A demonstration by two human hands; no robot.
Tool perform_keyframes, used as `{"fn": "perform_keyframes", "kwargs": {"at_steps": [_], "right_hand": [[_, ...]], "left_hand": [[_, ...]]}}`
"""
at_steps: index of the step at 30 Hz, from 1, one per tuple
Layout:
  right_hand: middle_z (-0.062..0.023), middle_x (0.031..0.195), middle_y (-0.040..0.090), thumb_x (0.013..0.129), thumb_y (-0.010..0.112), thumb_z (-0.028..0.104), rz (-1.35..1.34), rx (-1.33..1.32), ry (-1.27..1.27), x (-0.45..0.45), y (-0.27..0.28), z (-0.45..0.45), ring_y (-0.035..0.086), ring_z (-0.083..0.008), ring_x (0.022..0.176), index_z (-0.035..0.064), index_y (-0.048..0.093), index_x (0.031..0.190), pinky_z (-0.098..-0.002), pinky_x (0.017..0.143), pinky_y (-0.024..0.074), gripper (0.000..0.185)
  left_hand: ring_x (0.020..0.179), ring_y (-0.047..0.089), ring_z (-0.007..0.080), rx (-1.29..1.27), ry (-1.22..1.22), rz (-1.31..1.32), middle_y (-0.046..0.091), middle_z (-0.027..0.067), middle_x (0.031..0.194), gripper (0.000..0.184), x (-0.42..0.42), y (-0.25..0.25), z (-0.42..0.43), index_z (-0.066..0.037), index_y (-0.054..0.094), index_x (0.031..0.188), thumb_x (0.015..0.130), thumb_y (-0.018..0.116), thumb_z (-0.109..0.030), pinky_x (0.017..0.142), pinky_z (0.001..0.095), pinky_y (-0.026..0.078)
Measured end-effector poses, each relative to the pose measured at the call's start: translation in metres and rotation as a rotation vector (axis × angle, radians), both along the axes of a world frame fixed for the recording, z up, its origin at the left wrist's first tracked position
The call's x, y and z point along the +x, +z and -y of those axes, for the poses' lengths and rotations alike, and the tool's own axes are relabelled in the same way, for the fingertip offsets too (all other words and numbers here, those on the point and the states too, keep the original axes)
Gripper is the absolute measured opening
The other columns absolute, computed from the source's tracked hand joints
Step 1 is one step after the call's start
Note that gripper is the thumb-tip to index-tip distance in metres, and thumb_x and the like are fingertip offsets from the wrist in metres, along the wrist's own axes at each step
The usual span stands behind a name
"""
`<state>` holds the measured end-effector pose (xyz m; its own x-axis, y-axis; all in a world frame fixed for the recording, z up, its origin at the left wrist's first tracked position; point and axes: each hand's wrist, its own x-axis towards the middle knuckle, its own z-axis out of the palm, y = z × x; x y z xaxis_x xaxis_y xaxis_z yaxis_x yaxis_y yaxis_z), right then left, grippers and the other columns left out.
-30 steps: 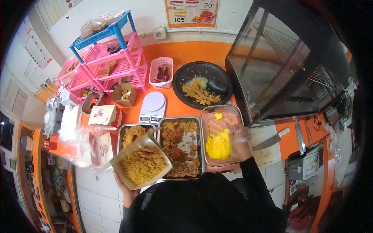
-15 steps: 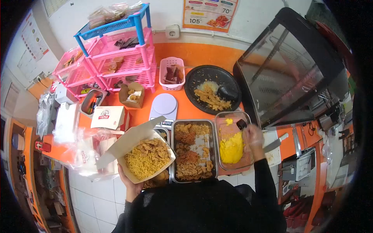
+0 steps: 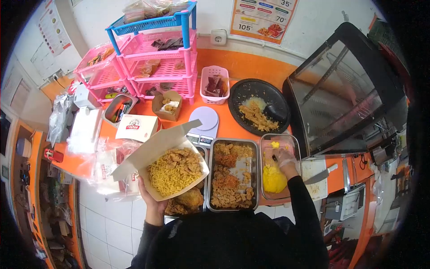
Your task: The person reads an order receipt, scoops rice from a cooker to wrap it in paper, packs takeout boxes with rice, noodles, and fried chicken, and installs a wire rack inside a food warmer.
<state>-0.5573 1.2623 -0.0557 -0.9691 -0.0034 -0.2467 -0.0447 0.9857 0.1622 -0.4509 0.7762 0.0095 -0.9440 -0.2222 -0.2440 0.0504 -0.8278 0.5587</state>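
Note:
My left hand (image 3: 153,204) grips a white paper food box (image 3: 130,162) from below, its lid flap raised. Yellow noodles (image 3: 168,177) fill its near part, with fried chicken pieces (image 3: 184,162) beside them. My right hand (image 3: 285,160), in a clear plastic glove, is inside a clear container (image 3: 299,154), just above a mound of soft yellow food (image 3: 273,180). Its fingers are closed around a small dark scoop-like tool (image 3: 274,158), mostly hidden by the hand. Between my hands lies a metal tray (image 3: 256,175) of chopped fried chicken (image 3: 226,197).
A digital scale (image 3: 204,119) stands behind the trays. A black round pan (image 3: 242,92) with crumbs sits farther back, left of a glass display case (image 3: 331,94). A knife (image 3: 324,172) rests on a cutting board (image 3: 317,188) at right. Pink racks (image 3: 156,51) stand at back left.
My right hand has moved leftward within the container, over the yellow food, and now covers most of the dark tool. The whole view has shifted slightly; my left hand still holds the box.

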Motion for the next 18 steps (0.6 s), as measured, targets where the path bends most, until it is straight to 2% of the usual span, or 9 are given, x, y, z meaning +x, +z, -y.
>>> {"fn": "perform_keyframes", "kwargs": {"at_steps": [3, 6, 7, 10, 12, 14, 16, 17, 18], "right_hand": [[-0.013, 0.106, 0.055, 0.084, 0.053, 0.008, -0.02, -0.093, 0.133, 0.004, 0.024, -0.014, 0.058, -0.0324, 0.097, 0.013, 0.046, 0.121, -0.0411, 0.077, 0.0511, 0.038], [-0.01, 0.108, 0.053, 0.084, 0.05, 0.005, -0.137, 0.185, -0.159, 0.009, 0.041, -0.008, 0.057, -0.0299, 0.101, 0.0144, 0.045, 0.125, -0.0397, 0.072, 0.0524, 0.042], [-0.0095, 0.118, 0.05, 0.084, 0.049, 0.005, -0.18, 0.153, -0.186, 0.016, 0.034, -0.008, 0.053, -0.0314, 0.109, 0.0136, 0.046, 0.126, -0.0421, 0.075, 0.0502, 0.043], [-0.0099, 0.124, 0.05, 0.084, 0.053, 0.012, -0.145, 0.278, 0.156, 0.024, -0.047, -0.044, 0.048, -0.0336, 0.115, 0.0127, 0.051, 0.124, -0.0446, 0.08, 0.0468, 0.041], [-0.011, 0.126, 0.05, 0.081, 0.056, 0.014, -0.174, 0.392, 0.1, 0.015, -0.053, -0.033, 0.048, -0.0375, 0.114, 0.0107, 0.053, 0.121, -0.0475, 0.083, 0.0443, 0.04], [-0.0125, 0.12, 0.054, 0.077, 0.059, 0.015, -0.303, 0.248, 0.102, 0.015, -0.007, 0.026, 0.051, -0.0387, 0.109, 0.0093, 0.057, 0.114, -0.0483, 0.083, 0.0443, 0.037], [-0.0154, 0.1, 0.061, 0.078, 0.055, 0.018, -0.345, -0.115, 0.205, -0.015, 0.056, 0.11, 0.057, -0.0364, 0.097, 0.008, 0.064, 0.098, -0.0462, 0.08, 0.0465, 0.023], [-0.0173, 0.087, 0.063, 0.081, 0.051, 0.022, -0.267, -0.277, 0.279, -0.03, 0.06, 0.132, 0.06, -0.0348, 0.089, 0.0071, 0.067, 0.086, -0.0447, 0.079, 0.0476, 0.022], [-0.015, 0.086, 0.065, 0.08, 0.053, 0.017, -0.399, -0.627, 0.326, -0.052, -0.001, 0.14, 0.061, -0.0346, 0.086, 0.0088, 0.068, 0.082, -0.0451, 0.076, 0.0479, 0.018]], "left_hand": [[0.119, 0.048, 0.0293, 0.018, 0.022, -0.009, 0.046, 0.0125, 0.131, 0.062, -0.002, 0.0, -0.002, -0.008, 0.036, 0.136, 0.093, 0.036, -0.053, 0.096, 0.0435, 0.044], [0.119, 0.048, 0.0289, 0.023, 0.038, -0.014, 0.046, 0.0123, 0.131, 0.061, -0.001, -0.002, 0.0, -0.008, 0.036, 0.136, 0.094, 0.036, -0.052, 0.096, 0.0431, 0.044], [0.119, 0.048, 0.0287, 0.018, 0.039, -0.02, 0.046, 0.0122, 0.131, 0.061, -0.002, -0.001, 0.001, -0.008, 0.036, 0.135, 0.094, 0.036, -0.052, 0.096, 0.0431, 0.044], [0.118, 0.048, 0.0284, 0.024, 0.053, -0.036, 0.046, 0.0118, 0.131, 0.059, -0.005, 0.008, 0.0, -0.008, 0.037, 0.135, 0.094, 0.035, -0.051, 0.096, 0.0429, 0.044], [0.119, 0.048, 0.0283, 0.036, 0.068, -0.04, 0.046, 0.0117, 0.131, 0.059, -0.006, 0.01, 0.001, -0.009, 0.037, 0.135, 0.095, 0.035, -0.051, 0.096, 0.0429, 0.044], [0.119, 0.048, 0.0282, 0.039, 0.077, -0.037, 0.046, 0.0115, 0.131, 0.058, -0.005, 0.009, 0.005, -0.009, 0.038, 0.135, 0.095, 0.034, -0.051, 0.096, 0.0429, 0.044], [0.119, 0.048, 0.0283, 0.035, 0.099, -0.063, 0.046, 0.0117, 0.131, 0.058, -0.005, 0.006, 0.006, -0.009, 0.038, 0.135, 0.095, 0.034, -0.05, 0.096, 0.0428, 0.044], [0.119, 0.048, 0.0283, 0.033, 0.111, -0.076, 0.046, 0.0118, 0.131, 0.058, -0.004, 0.005, 0.007, -0.009, 0.038, 0.135, 0.095, 0.033, -0.05, 0.096, 0.0428, 0.044], [0.119, 0.048, 0.0283, 0.031, 0.118, -0.064, 0.046, 0.0118, 0.131, 0.058, -0.002, 0.008, 0.007, -0.009, 0.038, 0.135, 0.095, 0.033, -0.05, 0.096, 0.0428, 0.044]]}}
